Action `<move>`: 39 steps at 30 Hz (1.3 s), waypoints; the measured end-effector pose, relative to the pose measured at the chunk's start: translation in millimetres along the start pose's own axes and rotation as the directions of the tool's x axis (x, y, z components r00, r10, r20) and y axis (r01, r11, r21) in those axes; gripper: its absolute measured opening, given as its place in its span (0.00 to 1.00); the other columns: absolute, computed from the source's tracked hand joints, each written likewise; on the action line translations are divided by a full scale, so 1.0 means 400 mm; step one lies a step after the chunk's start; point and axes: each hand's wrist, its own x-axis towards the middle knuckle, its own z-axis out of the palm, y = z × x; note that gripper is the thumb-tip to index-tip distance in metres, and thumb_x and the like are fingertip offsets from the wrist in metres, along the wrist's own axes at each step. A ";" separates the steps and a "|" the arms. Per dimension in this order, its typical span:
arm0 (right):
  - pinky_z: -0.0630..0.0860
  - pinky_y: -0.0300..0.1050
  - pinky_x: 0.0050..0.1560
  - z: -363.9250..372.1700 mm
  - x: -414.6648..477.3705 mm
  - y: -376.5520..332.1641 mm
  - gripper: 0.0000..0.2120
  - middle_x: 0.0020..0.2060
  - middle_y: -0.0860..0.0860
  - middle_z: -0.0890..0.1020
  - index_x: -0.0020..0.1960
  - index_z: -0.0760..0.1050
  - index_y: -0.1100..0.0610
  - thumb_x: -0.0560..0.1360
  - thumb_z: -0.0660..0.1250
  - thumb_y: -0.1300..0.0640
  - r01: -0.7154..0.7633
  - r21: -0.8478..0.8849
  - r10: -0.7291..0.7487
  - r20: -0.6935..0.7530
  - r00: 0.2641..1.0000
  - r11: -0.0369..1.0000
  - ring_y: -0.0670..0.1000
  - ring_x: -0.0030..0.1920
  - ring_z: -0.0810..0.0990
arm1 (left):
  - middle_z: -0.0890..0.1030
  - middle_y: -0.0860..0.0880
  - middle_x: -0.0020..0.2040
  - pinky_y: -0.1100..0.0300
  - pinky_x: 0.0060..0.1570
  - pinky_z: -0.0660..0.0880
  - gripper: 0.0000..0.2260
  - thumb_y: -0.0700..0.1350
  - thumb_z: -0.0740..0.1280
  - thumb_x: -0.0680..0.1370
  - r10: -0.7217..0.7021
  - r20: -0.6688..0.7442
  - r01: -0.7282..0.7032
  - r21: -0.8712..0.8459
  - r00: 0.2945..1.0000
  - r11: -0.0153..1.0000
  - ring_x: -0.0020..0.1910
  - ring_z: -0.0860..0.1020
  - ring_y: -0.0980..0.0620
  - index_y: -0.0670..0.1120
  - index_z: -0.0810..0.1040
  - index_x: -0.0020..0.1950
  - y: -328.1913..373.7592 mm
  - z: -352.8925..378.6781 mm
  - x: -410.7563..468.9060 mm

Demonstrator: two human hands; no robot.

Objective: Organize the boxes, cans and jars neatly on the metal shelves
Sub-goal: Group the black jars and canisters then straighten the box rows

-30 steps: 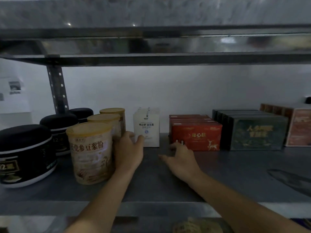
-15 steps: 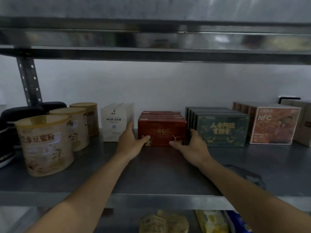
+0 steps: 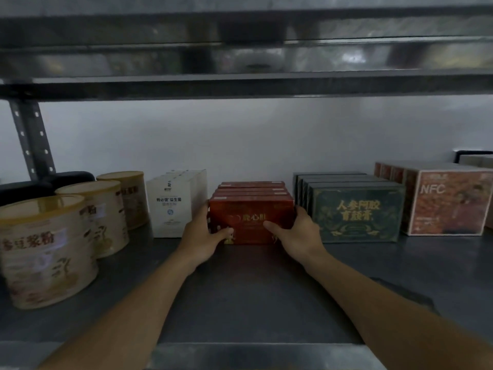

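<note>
A row of several red boxes (image 3: 252,209) stands in the middle of the metal shelf (image 3: 256,297). My left hand (image 3: 204,236) grips the front red box at its left side, thumb on the front face. My right hand (image 3: 297,233) grips the same box at its right side, thumb also on the front. White boxes (image 3: 174,206) stand just left of the red ones. Dark green boxes (image 3: 354,209) stand just right of them.
Three beige cans (image 3: 45,252) line up at the left, with black jars (image 3: 40,182) behind them beside a perforated upright post (image 3: 32,140). Orange NFC boxes (image 3: 448,201) stand at the right. The upper shelf (image 3: 245,84) hangs low overhead.
Both hands left the white box area and closed in on the red boxes, now gripping the front one from each side. The view shifted right and nearer.
</note>
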 end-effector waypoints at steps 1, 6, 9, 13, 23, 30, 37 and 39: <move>0.72 0.37 0.52 0.003 0.007 0.003 0.30 0.59 0.52 0.79 0.66 0.69 0.58 0.70 0.76 0.48 -0.009 0.021 0.009 0.006 1.000 1.000 0.52 0.58 0.78 | 0.73 0.59 0.59 0.61 0.60 0.66 0.28 0.45 0.73 0.74 -0.008 0.005 0.008 -0.010 1.000 1.000 0.60 0.70 0.59 0.55 0.65 0.71 -0.003 0.001 0.005; 0.76 0.41 0.56 0.020 0.040 0.018 0.39 0.57 0.47 0.81 0.67 0.69 0.52 0.62 0.80 0.42 -0.060 0.134 0.053 0.059 0.997 0.989 0.48 0.56 0.80 | 0.76 0.58 0.60 0.60 0.58 0.70 0.32 0.50 0.78 0.69 -0.051 0.040 0.054 -0.083 0.998 0.995 0.59 0.74 0.58 0.58 0.68 0.69 -0.019 0.001 0.032; 0.78 0.47 0.59 0.027 0.054 0.025 0.43 0.55 0.44 0.82 0.66 0.71 0.48 0.55 0.81 0.38 -0.059 0.208 0.041 0.086 0.995 0.976 0.46 0.55 0.81 | 0.78 0.59 0.60 0.58 0.60 0.73 0.34 0.52 0.79 0.66 -0.033 0.066 0.040 -0.112 0.997 0.993 0.60 0.75 0.59 0.60 0.68 0.69 -0.028 -0.003 0.055; 0.79 0.51 0.58 0.029 0.067 0.029 0.31 0.53 0.45 0.84 0.64 0.74 0.48 0.64 0.78 0.42 -0.078 0.351 0.028 0.145 0.989 0.933 0.47 0.53 0.83 | 0.79 0.59 0.58 0.65 0.52 0.75 0.33 0.48 0.78 0.68 -0.037 0.123 0.060 -0.187 0.992 0.981 0.58 0.76 0.60 0.58 0.69 0.69 -0.028 -0.006 0.071; 0.79 0.49 0.59 0.029 0.067 0.032 0.26 0.54 0.46 0.83 0.66 0.73 0.50 0.71 0.73 0.44 -0.081 0.403 0.016 0.164 0.986 0.911 0.47 0.53 0.83 | 0.78 0.61 0.56 0.68 0.47 0.72 0.31 0.48 0.76 0.71 -0.060 0.169 0.095 -0.212 0.984 0.973 0.55 0.76 0.63 0.57 0.68 0.70 -0.031 0.001 0.078; 0.71 0.55 0.68 0.008 0.071 -0.008 0.49 0.71 0.49 0.70 0.78 0.56 0.50 0.66 0.67 0.27 -0.105 0.326 0.087 0.071 0.994 0.940 0.53 0.68 0.73 | 0.69 0.55 0.71 0.59 0.61 0.68 0.39 0.54 0.73 0.72 -0.104 0.091 0.127 -0.298 0.990 0.946 0.66 0.70 0.54 0.56 0.57 0.78 0.022 -0.028 0.078; 0.58 0.51 0.74 -0.029 0.095 -0.097 0.43 0.77 0.51 0.60 0.80 0.51 0.53 0.75 0.53 0.29 -0.086 0.137 0.074 0.090 0.993 0.987 0.55 0.75 0.61 | 0.61 0.50 0.77 0.52 0.68 0.65 0.35 0.60 0.68 0.75 -0.166 0.031 0.169 -0.257 0.986 0.952 0.72 0.65 0.49 0.53 0.58 0.78 0.093 -0.041 0.130; 0.57 0.50 0.74 -0.035 0.135 -0.131 0.41 0.75 0.51 0.64 0.77 0.59 0.55 0.75 0.51 0.28 -0.104 0.052 0.098 0.109 0.989 0.993 0.55 0.74 0.62 | 0.62 0.50 0.76 0.55 0.64 0.66 0.35 0.60 0.68 0.75 -0.174 0.032 0.177 -0.238 0.984 0.955 0.72 0.65 0.48 0.51 0.60 0.77 0.111 -0.040 0.155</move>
